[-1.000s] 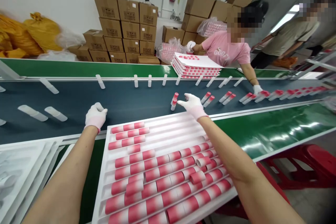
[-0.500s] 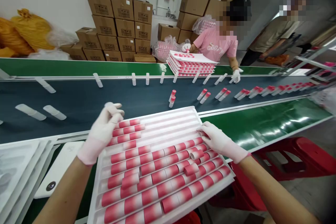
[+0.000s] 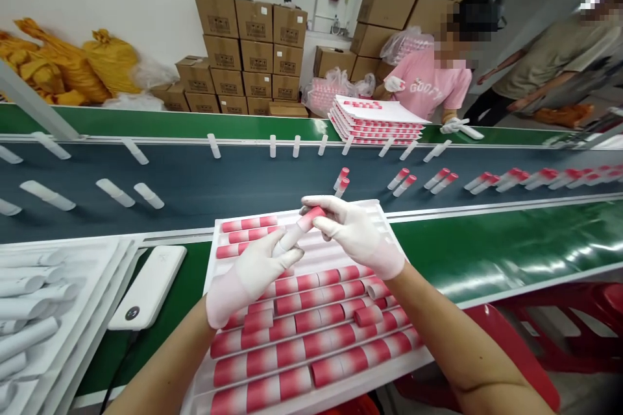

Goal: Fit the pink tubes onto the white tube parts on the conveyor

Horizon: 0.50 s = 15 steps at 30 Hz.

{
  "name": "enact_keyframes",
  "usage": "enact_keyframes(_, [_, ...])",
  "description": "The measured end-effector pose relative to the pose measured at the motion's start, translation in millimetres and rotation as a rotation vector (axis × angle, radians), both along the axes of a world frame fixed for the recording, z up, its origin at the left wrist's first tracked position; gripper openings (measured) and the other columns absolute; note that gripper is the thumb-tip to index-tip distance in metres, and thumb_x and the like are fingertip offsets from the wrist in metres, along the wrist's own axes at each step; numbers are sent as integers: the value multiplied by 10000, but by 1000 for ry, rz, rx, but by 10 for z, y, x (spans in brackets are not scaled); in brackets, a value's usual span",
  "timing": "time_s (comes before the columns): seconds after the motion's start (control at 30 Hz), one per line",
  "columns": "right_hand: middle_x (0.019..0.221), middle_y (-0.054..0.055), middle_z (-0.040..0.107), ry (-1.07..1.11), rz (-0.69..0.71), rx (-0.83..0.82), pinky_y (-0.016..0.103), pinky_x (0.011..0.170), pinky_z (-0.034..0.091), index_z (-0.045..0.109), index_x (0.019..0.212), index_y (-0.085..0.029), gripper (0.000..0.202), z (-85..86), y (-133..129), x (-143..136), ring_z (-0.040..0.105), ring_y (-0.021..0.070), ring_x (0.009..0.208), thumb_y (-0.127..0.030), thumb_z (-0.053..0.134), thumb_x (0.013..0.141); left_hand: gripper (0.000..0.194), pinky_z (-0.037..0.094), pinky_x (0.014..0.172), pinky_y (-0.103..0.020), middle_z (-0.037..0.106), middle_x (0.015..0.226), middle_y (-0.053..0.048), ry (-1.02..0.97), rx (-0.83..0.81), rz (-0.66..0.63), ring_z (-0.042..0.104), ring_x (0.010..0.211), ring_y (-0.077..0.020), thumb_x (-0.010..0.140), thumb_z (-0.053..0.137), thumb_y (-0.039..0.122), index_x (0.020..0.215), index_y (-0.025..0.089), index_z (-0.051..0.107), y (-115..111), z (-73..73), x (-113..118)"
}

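Note:
Above the tray my gloved left hand (image 3: 248, 275) is closed around a white tube (image 3: 291, 237), tilted up to the right. My gloved right hand (image 3: 357, 233) pinches a red-and-white cap (image 3: 311, 215) at the tube's upper end; cap and tube are in line and touching. Below both hands lies a white ridged tray (image 3: 394, 238), its rows filled with red-to-white caps (image 3: 287, 353). Two loose caps, one of them a red cap (image 3: 368, 316), rest on top of the rows. Part of the tray's left side is hidden by my left hand and forearm.
A dark conveyor belt (image 3: 243, 188) carries white tubes (image 3: 149, 196) and capped tubes (image 3: 403, 185). Stacked trays of white tubes (image 3: 24, 308) and a white power bank (image 3: 148, 288) are at left. Across the belt, a co-worker in a pink shirt (image 3: 428, 74) stands by stacked trays (image 3: 374, 123).
My hands have come together over the tray from its two sides, now with a white tube in the left and a cap in the right. The view has shifted left.

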State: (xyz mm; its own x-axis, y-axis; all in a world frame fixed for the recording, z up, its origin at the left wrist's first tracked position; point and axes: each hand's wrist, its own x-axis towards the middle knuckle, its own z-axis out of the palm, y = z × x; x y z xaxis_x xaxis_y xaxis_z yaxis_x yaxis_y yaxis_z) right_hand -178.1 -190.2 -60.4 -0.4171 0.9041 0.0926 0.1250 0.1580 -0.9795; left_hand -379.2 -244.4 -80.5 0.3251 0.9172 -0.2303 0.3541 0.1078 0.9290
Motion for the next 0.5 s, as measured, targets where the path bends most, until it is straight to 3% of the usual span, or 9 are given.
enact_keyframes(0.1, [1174, 57, 694, 35, 114, 0, 265, 672, 531, 674, 1308, -239, 414, -24, 3, 10, 608, 128, 809, -251, 668, 894, 535, 471, 687, -269, 632, 887, -16, 46, -31, -54, 582, 767, -186, 935, 522, 485, 1442, 313, 536, -13, 68, -55])
enact_keyframes(0.2, [1119, 48, 674, 105, 158, -38, 268, 646, 548, 703, 1262, -232, 407, -36, -22, -24, 596, 112, 739, -262, 714, 857, 552, 352, 549, -248, 460, 639, 51, 106, -76, -136, 453, 582, -149, 935, 478, 415, 1471, 285, 476, 17, 84, -64])
enact_keyframes(0.3, [983, 22, 632, 141, 82, -31, 263, 590, 534, 740, 1122, -221, 308, -53, -93, -158, 579, 103, 673, -228, 731, 815, 357, 306, 531, -256, 460, 625, 39, 270, 32, -74, 430, 563, -142, 921, 444, 355, 1198, 223, 627, 98, -19, -3])
enact_keyframes(0.4, [856, 4, 579, 36, -42, 200, 280, 626, 524, 750, 1018, -212, 249, -81, -179, -310, 574, 128, 703, -192, 772, 771, 229, 309, 550, -267, 495, 649, 3, 473, 209, 116, 459, 598, -150, 898, 412, 285, 826, 196, 611, 179, -204, 48])
enact_keyframes(0.5, [837, 2, 577, -71, -37, 340, 286, 671, 529, 743, 1053, -207, 275, -90, -225, -398, 589, 142, 741, -154, 767, 785, 230, 397, 590, -268, 564, 690, -7, 333, 268, 148, 517, 650, -160, 896, 421, 300, 733, 202, 550, 231, -337, 23])
